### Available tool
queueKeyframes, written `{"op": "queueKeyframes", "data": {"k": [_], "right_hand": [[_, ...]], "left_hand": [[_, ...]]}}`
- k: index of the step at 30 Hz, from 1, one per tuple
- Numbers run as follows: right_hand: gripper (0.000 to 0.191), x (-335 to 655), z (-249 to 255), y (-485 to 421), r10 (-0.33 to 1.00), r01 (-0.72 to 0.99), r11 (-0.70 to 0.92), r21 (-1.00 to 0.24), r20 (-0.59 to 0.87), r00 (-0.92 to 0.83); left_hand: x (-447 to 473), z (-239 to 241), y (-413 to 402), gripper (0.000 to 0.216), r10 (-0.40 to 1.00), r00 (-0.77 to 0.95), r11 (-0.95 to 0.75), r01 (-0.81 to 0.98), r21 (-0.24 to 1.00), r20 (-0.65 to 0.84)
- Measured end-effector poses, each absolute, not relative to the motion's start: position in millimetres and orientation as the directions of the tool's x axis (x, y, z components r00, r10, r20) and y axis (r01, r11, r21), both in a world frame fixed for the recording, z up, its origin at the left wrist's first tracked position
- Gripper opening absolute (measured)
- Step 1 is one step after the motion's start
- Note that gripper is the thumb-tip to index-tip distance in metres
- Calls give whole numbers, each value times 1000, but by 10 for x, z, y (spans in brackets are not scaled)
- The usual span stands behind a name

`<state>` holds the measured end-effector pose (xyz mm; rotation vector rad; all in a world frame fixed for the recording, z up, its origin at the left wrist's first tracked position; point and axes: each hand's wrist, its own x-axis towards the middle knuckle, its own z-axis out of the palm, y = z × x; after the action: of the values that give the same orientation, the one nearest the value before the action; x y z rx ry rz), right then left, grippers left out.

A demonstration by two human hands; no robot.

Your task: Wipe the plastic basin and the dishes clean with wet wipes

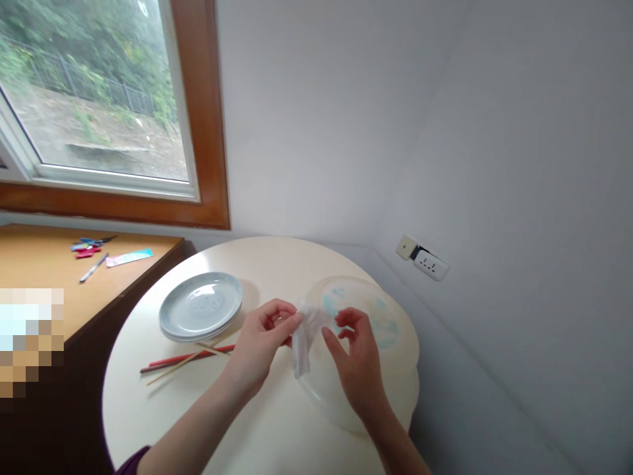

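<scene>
My left hand (pixel 270 330) is closed, pinching a thin, whitish, crumpled tissue-like sheet (pixel 302 343) between thumb and forefinger. The sheet hangs down over the table, and its material cannot be told for sure. Just right of it is my right hand (pixel 356 359), thumb and curled fingers apart around a gap close to the sheet's edge. Beneath both hands lies a large, round, see-through piece (pixel 341 409) with pale blue-green marks. Left of my left hand are stacked grey-blue plates (pixel 202 307). Red and pale chopsticks (pixel 185 358) lie crossed in front of them, partly hidden by my left wrist.
The round cream table (pixel 148 422) stands against white walls. A wooden desk (pixel 30 257) at the left holds scissors (pixel 89 248), a pen (pixel 93 268) and a colourful packet (pixel 129 258). A wall socket (pixel 430 264) is at the right, a window (pixel 99 99) upper left.
</scene>
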<state>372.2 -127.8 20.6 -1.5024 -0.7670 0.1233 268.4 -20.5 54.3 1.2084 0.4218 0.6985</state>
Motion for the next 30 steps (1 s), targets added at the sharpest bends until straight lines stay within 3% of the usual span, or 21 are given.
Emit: {"op": "queueKeyframes", "data": {"k": [3,8,12,17,30], "right_hand": [[12,3553,220,-1269,588,495,179,-850,496,639],[15,3355,272,-1225,736,519,233,-822,498,459],[7,3360,252,-1149,739,438,244,-865,459,493],[12,3437,267,-1125,769,240,315,-918,396,502],[18,3718,446,-1153,676,121,280,-952,285,679]], "left_hand": [[2657,581,-183,28,709,701,157,-274,949,85],[2623,554,-172,25,756,646,158,-335,929,105],[2590,520,-165,25,779,618,155,-348,925,102],[2522,498,-171,31,727,679,181,-332,926,102],[2336,542,-10,27,653,734,46,-281,959,184]]}}
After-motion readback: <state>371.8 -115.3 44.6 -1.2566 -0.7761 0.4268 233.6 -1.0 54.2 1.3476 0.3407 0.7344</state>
